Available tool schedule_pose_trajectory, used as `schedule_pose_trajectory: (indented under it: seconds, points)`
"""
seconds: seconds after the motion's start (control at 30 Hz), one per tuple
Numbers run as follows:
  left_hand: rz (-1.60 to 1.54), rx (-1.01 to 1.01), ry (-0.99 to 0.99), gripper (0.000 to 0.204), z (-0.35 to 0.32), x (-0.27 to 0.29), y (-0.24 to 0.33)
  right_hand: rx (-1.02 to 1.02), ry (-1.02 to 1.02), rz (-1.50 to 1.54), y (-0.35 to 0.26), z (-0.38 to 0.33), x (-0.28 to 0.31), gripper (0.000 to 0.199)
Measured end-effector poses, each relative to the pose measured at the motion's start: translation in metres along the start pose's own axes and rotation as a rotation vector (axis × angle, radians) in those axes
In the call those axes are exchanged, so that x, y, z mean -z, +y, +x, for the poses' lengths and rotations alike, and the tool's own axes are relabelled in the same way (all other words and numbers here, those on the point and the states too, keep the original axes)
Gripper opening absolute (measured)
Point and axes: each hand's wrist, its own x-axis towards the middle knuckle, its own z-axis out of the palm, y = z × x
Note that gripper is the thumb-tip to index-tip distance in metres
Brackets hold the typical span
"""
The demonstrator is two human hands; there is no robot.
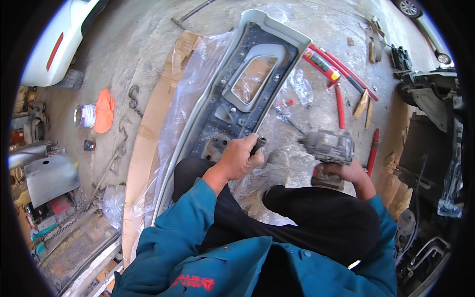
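Note:
My left hand [238, 157] is closed around a short black cylinder, which looks like a socket [258, 145]. To its right, my right hand [348, 172] grips a grey cordless power tool [327, 146] by its handle, and the tool's nose points left toward the black piece without touching it. A long vehicle panel [216, 105], pale at the rim and dark inside, lies by my left knee. Near its far end is a framed opening [256, 77]. Several small fasteners dot the dark face.
Cardboard [148, 133] and clear plastic wrap [190, 84] lie under the panel. Beyond the power tool are a red caulking gun with a cartridge [322, 66] and a red bar [340, 106]. An orange cloth [104, 111] and a can [85, 116] stand left. Car parts [420, 138] crowd the right.

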Motion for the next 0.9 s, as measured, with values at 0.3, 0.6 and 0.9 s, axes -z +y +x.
schedule_pose_trajectory:
  seconds: [0.3, 0.6, 0.9]
  points:
    - [-0.040, -0.281, -0.155, 0.031, -0.016, 0.023, 0.047, 0.230, -0.266, -0.129, -0.057, 0.019, -0.001, 0.049]
    - [0.026, -0.336, -0.385, 0.036, -0.016, 0.034, 0.049, 0.248, -0.395, -0.138, -0.055, 0.022, -0.001, 0.048]
    - [0.349, -0.461, -0.202, 0.035, -0.014, 0.030, 0.042, 0.129, -0.472, -0.235, -0.060, 0.045, -0.014, 0.047]
